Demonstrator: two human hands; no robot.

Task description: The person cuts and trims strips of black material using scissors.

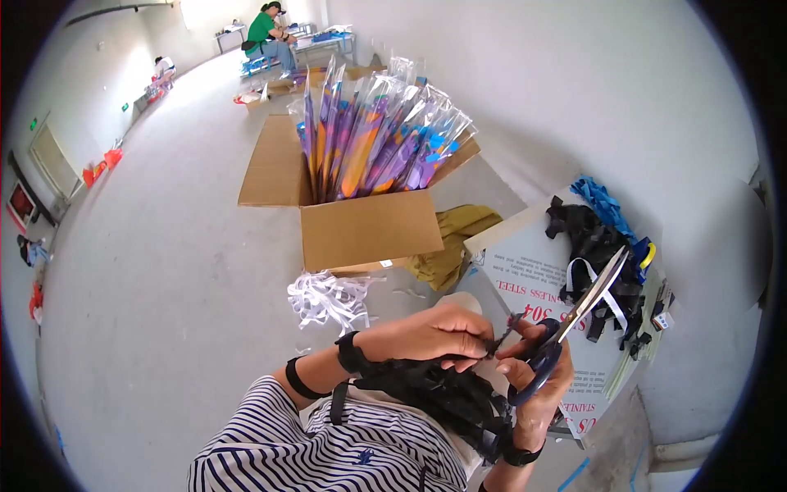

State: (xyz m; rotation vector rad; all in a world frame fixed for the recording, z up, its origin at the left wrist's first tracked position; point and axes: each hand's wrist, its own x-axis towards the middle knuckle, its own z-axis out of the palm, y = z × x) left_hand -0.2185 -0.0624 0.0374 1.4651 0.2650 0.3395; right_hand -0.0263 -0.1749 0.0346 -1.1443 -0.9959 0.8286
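Observation:
My left hand is closed, its fingertips pinching the end of a thin black strip. Close beside it, my right hand grips a pair of scissors by the dark blue handles. The blades point up and to the right, away from the strip. My right thumb and fingertips meet near the strip too, though whether they hold it I cannot tell. A bundle of black straps lies across my lap beneath both hands.
An open cardboard box ahead holds several clear-wrapped purple and orange items. White strips lie on the floor. To the right, a grey printed board carries black straps and a blue bundle. A person in green sits far back.

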